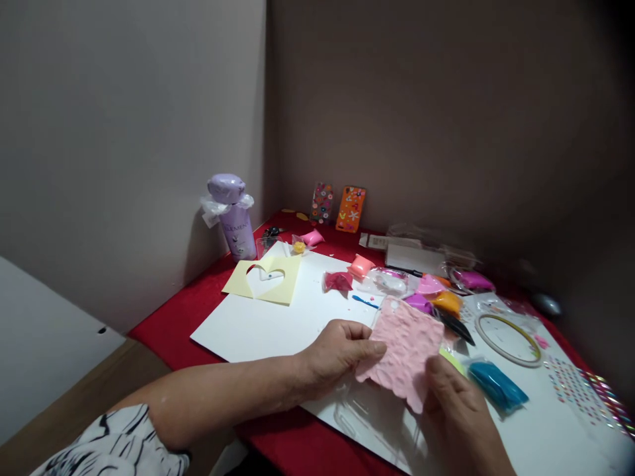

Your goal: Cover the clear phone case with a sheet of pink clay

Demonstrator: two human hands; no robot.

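Between both hands I hold a clear phone case [357, 415], tilted over a white board. A bumpy sheet of pink clay [403, 344] with a ragged lower edge covers its upper part, and the lower part shows bare and see-through. My left hand [333, 354] grips the left edge, thumb on top of the clay. On the right edge, my right hand [459, 403] is closed, its fingers partly hidden beneath. A small blue stick tool [365, 301] lies just beyond the case. To its right is a teal clay packet [499, 385].
Several clay packets, such as a red one [338, 281], lie behind my hands. Yellow paper with a heart cutout [238, 281] rests on the white board [233, 330]. A purple bottle [237, 228], decorated phone cases [351, 208], a hoop [508, 340] and gem stickers [578, 390] surround it.
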